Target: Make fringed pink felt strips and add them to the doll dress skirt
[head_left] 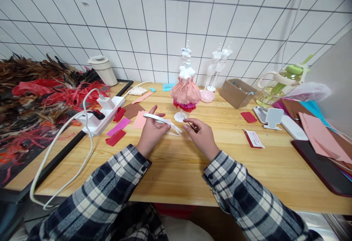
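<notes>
Ribbon roll [156,118] sits pinched in the left hand [150,133] above the table [176,167], its loose end drawn toward the right hand [202,135], whose fingers pinch something small; the dressed mannequin [186,91] looks largely finished, trimming apparently left.

Bright, even light; edges warped

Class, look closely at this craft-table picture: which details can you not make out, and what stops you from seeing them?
- What the right hand pinches: too small, and hidden by the fingers, head view.
- Inside the cardboard box: its near wall hides the contents.
- The print on the small red-and-white card: too small to read.
- The stack of coloured sheets: cut off by the right edge.
- The far end of the white strip in the left hand: blurred.
</notes>
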`<act>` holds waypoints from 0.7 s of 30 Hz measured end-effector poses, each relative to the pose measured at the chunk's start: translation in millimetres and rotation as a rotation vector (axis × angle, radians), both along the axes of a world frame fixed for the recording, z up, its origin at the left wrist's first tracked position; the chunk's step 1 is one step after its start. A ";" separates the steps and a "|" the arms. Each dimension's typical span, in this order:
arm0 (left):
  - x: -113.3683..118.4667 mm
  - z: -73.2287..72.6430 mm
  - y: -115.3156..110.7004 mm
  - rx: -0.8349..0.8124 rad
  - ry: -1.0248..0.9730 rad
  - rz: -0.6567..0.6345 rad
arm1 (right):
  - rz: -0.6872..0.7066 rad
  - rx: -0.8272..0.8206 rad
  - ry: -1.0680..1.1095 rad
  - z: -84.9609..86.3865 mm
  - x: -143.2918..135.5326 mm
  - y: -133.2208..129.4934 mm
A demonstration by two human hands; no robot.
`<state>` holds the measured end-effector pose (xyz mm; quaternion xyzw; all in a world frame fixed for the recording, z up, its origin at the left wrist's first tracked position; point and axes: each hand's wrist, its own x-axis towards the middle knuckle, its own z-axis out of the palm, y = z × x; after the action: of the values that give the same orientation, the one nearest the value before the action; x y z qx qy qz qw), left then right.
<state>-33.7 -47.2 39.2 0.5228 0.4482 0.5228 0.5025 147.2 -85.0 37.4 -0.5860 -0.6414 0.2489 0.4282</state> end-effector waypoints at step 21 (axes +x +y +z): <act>4.9 -3.9 -5.2 -0.062 -0.042 -0.062 | 0.154 -0.157 -0.268 -5.4 -7.7 -4.9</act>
<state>-28.7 -52.5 35.3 0.5095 0.4372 0.5038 0.5436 139.5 -89.9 32.0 -0.5947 -0.7141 0.2500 0.2716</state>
